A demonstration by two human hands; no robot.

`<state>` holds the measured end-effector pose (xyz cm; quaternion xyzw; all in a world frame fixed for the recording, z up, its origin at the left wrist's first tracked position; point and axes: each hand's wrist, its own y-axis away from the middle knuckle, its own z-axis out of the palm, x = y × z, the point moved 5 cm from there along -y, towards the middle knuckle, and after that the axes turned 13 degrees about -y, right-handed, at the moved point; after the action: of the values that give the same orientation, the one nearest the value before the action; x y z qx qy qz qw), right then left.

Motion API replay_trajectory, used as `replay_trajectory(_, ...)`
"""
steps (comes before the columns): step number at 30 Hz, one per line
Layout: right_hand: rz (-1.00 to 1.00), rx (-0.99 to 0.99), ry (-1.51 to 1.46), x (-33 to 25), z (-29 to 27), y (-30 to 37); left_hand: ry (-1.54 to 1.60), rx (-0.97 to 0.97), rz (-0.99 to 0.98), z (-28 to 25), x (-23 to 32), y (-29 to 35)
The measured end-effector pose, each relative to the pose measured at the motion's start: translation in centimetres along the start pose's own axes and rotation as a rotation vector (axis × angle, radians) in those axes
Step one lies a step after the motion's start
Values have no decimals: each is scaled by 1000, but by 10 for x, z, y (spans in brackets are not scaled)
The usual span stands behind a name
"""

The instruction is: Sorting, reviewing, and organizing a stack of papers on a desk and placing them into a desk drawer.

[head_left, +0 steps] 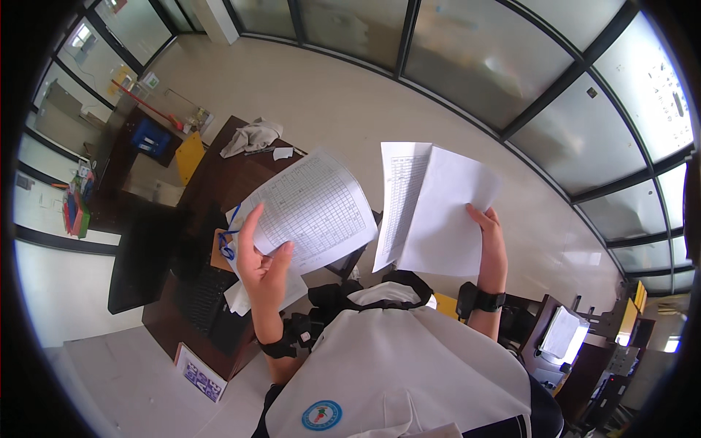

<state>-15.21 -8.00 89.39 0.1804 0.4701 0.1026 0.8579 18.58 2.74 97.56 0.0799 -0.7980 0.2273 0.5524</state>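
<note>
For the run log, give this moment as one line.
left hand: holds table sheet | right hand: holds paper stack | below: desk

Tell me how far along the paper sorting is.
Done: the sheets are split between the two hands. In hand: the left hand holds up a gridded sheet; the right hand holds folded sheets. Left: neither lot is set down, and more paper lies on the brown desk.

White gridded sheet (310, 212), plain white papers (438, 212)
</note>
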Motion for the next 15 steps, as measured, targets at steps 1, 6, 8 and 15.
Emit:
replay_trajectory(1, 4, -6, -8, -2, -2, -6, 33, 62, -13, 2, 4, 0)
replay_trajectory(6, 31, -153, -29, -13, -5, -28, 27, 172, -18, 21, 12, -2)
replay_trajectory(8, 40, -178, -31, -18, -9, -33, -108, 93, -73, 32, 7, -2)
replay_trajectory(15, -22, -260, 23, -31, -5, -62, -575, 331, 46, 54, 11, -3)
